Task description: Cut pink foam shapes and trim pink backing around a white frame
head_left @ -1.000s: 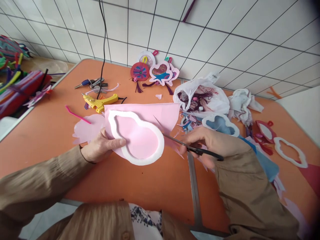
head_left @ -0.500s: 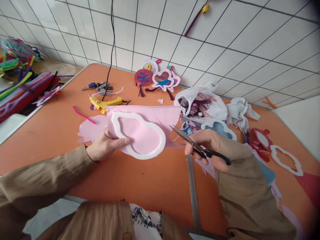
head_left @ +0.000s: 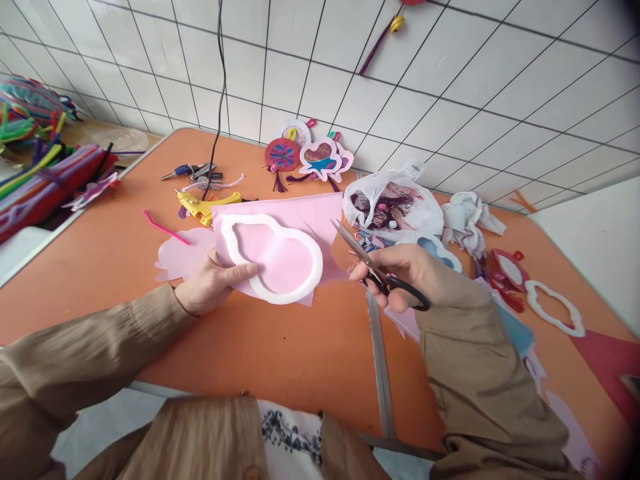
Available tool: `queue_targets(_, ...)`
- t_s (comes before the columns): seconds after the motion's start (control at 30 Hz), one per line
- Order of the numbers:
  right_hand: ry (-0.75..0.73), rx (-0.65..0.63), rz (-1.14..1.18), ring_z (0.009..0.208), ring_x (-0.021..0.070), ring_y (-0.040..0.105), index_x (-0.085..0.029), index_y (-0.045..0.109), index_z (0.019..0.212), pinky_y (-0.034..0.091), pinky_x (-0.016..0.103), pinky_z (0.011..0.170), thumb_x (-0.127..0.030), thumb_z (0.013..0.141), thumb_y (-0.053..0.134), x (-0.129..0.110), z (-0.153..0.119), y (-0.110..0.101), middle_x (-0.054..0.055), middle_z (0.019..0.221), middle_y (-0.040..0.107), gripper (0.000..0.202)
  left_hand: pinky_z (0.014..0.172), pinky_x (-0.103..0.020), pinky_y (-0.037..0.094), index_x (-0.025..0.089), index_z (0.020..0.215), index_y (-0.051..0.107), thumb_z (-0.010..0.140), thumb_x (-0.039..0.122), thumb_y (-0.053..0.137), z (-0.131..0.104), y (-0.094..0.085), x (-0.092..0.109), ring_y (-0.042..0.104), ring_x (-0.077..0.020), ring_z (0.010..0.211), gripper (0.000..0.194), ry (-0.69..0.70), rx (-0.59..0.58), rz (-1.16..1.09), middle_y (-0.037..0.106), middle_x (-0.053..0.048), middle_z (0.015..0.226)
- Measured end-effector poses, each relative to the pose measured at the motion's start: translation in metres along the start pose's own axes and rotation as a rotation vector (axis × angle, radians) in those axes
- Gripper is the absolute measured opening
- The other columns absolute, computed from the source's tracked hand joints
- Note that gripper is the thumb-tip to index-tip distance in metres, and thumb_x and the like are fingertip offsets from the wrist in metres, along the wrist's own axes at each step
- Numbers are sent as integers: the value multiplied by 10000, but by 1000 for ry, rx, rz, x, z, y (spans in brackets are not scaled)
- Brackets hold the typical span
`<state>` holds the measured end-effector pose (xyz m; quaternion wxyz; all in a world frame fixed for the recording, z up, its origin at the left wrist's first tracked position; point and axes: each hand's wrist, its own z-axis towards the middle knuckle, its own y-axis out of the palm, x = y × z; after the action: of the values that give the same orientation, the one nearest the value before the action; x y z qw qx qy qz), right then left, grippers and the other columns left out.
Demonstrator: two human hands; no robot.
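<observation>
My left hand (head_left: 215, 283) grips a pink sheet (head_left: 323, 220), thumb on top, with the fingers hidden behind it. A white gourd-shaped foam outline (head_left: 313, 267) lies against the sheet, and my thumb presses its left side. The sheet is held up off the table, with a slit running in near its right part. In my right hand (head_left: 405, 273) are scissors (head_left: 367, 257) with black handles. Their blades point up and left at the sheet's right edge, with the tips slightly apart. Whether the blades touch the sheet I cannot tell.
On the orange table (head_left: 240, 360) lie a yellow glue gun (head_left: 200, 207), keys (head_left: 187, 171), a scalloped pink piece (head_left: 180, 250) and a pink pipe cleaner (head_left: 165, 227). Finished ornaments (head_left: 320, 157) lean by the tiled wall. A white plastic bag (head_left: 420, 207) and cutouts (head_left: 555, 310) occupy the right.
The pink sheet has tilted and risen a little, so a lower corner now shows beneath the outline. My right hand and the scissors have shifted left and slightly up. The camera view has turned slightly.
</observation>
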<state>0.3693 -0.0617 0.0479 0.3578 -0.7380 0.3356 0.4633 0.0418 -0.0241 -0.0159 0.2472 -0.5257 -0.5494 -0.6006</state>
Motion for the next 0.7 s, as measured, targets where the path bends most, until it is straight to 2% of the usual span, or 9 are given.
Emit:
queue_targets(0.07,25,45,-26,618,143,609,-171,696,1004,479,278,580,-567,562,927,-3,-1,3,32,779,630,637,734,-301,660,152,928,783,574,260,959,3,3,3,772,-251,809,409,-19,54,-50,808,-55,852)
queue_targets(0.17,39,-3,-164,661,153,617,-181,611,1069,475,289,621,-456,608,921,-6,4,8,14,769,637,620,754,-291,655,137,866,765,564,238,955,9,0,7,772,-259,841,371,-34,145,-115,799,-43,824)
queue_targets(0.27,80,-50,-371,642,139,575,-216,529,965,437,274,611,-378,589,905,-8,13,15,-40,708,607,556,736,-275,657,133,861,760,575,166,927,15,-6,9,769,-237,827,332,-18,227,-180,793,-32,821)
queue_targets(0.33,114,-19,-592,619,127,535,-231,496,882,387,256,586,-336,624,875,-9,19,24,-67,669,581,471,731,-278,664,136,929,762,592,126,903,19,-10,9,768,-219,804,366,12,251,-205,794,-34,835)
queue_targets(0.47,119,82,-1035,676,158,596,-228,540,855,297,260,571,-257,751,785,-10,29,50,-36,710,674,267,788,-355,675,145,1102,740,632,131,877,20,-12,7,773,-242,840,490,65,226,-176,796,-50,874)
queue_targets(0.57,133,159,-1216,769,214,693,-217,594,898,248,281,562,-248,837,704,-9,34,70,23,816,753,130,796,-357,671,138,1076,750,627,170,895,17,-9,7,772,-267,880,473,61,190,-130,798,-63,889)
queue_targets(0.63,160,217,-1312,802,253,727,-202,619,970,217,301,554,-267,875,665,-7,37,80,67,884,777,124,806,-346,666,133,1012,765,614,194,913,15,-7,6,770,-274,899,429,55,154,-114,801,-68,910)
queue_targets(0.7,182,259,-1376,804,282,740,-182,625,1073,192,318,544,-296,896,648,-6,39,86,97,905,783,212,812,-340,664,139,975,776,597,211,932,12,-4,6,769,-277,911,416,52,120,-107,804,-65,929)
